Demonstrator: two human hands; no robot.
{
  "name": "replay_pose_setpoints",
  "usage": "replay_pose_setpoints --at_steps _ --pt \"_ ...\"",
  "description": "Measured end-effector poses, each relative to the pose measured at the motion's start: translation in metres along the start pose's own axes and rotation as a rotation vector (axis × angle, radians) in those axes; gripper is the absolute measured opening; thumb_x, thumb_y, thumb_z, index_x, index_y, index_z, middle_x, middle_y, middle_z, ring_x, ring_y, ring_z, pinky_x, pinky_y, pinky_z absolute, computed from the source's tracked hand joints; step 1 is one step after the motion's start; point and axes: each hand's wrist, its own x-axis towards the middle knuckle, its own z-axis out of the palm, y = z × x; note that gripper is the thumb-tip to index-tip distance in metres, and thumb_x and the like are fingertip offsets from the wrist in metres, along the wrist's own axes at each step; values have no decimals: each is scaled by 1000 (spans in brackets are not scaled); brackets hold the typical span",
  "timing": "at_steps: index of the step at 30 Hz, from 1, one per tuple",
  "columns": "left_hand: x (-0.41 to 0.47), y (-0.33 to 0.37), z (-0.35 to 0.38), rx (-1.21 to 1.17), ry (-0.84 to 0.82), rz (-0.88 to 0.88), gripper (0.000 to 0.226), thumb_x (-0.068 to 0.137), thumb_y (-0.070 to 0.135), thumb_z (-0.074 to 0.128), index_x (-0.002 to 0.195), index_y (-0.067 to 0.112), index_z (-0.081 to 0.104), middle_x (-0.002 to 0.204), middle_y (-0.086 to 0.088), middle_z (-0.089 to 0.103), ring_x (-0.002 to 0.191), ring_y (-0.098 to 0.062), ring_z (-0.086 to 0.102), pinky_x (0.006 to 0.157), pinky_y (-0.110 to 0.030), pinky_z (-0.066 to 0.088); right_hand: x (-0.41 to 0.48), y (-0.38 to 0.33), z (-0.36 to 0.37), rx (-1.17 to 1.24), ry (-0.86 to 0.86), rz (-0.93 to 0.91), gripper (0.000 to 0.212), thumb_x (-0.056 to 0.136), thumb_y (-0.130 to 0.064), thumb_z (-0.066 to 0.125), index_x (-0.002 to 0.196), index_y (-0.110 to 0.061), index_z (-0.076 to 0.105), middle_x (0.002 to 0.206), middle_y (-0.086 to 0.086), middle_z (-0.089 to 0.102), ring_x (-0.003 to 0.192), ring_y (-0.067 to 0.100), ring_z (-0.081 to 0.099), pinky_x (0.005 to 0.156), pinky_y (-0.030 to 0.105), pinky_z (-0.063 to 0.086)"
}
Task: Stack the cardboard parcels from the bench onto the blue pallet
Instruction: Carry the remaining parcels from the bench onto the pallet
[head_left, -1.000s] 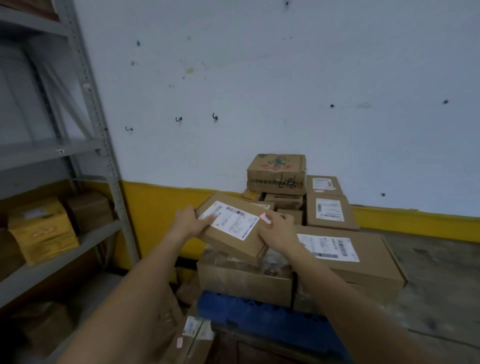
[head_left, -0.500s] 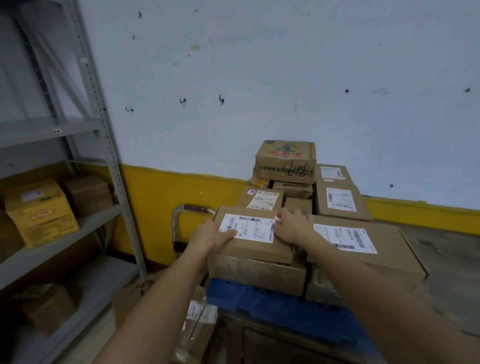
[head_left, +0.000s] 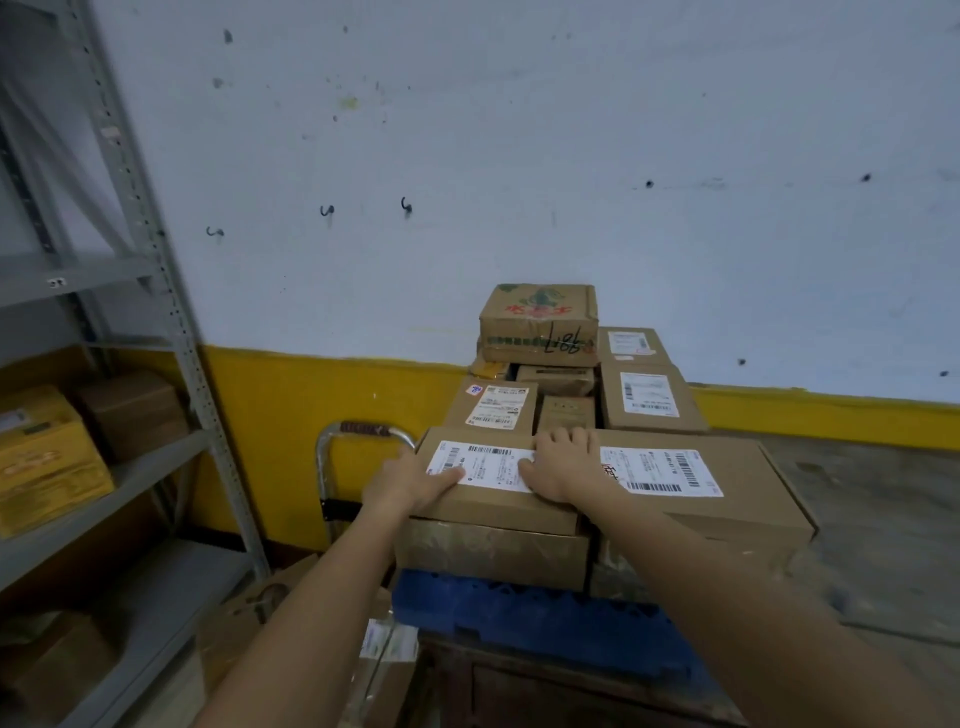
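Against a yellow-banded wall (head_left: 519, 156), the labelled parcel (head_left: 493, 505) lies atop the near-left box (head_left: 488, 556) on the blue pallet (head_left: 519, 613); left hand (head_left: 402, 483) grips its left edge, right hand (head_left: 563, 462) rests flat on top.

left grip (head_left: 415, 480): thumb flat, fingers hidden; right grip (head_left: 563, 465): palm down, flat; both outstretched

Blue pallet (head_left: 519, 610) sits on a dark wooden stand (head_left: 519, 691). Directly on the pallet are a glossy taped carton (head_left: 493, 553) at its front-left edge and a second carton (head_left: 675, 566) touching it on the right. Footing of cartons farther back is hidden.
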Motion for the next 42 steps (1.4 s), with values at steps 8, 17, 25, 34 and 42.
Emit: replay_pose_setpoints --at_steps 8,17,25,34,42 --pt "-5 29 -25 73 199 70 73 90 60 41 140 7 34 145 -20 35 131 -34 38 101 -44 39 -15 26 -20 100 146 22 48 95 -42 35 132 -12 40 141 12 40 130 32 33 110 43 21" --pt "-38 154 -2 -81 207 385 59 95 45 42 138 6 35 140 -19 43 126 -36 44 101 -45 41 -73 145 -65 137 272 110 56 96 -44 37 143 -15 29 147 11 36 134 33 31 111 42 24" --pt "-112 330 93 -135 90 611 55 95 42 43 130 -1 45 126 -23 55 115 -38 52 96 -43 44 -152 328 -95 246 301 289 70 91 -58 38 147 -18 24 148 14 34 135 36 27 109 46 25" --pt "-205 523 214 -76 -126 779 61 97 45 37 144 6 27 146 -19 35 131 -35 40 102 -42 37 -246 525 -103 390 338 531 72 90 -60 39 148 -22 20 151 11 27 139 34 22 110 46 26" --pt "-224 628 317 14 -293 894 63 97 46 37 147 8 23 152 -14 29 138 -31 32 110 -43 32 -267 650 -88 387 359 707 71 90 -59 40 147 -19 24 150 11 32 137 32 29 110 47 31"
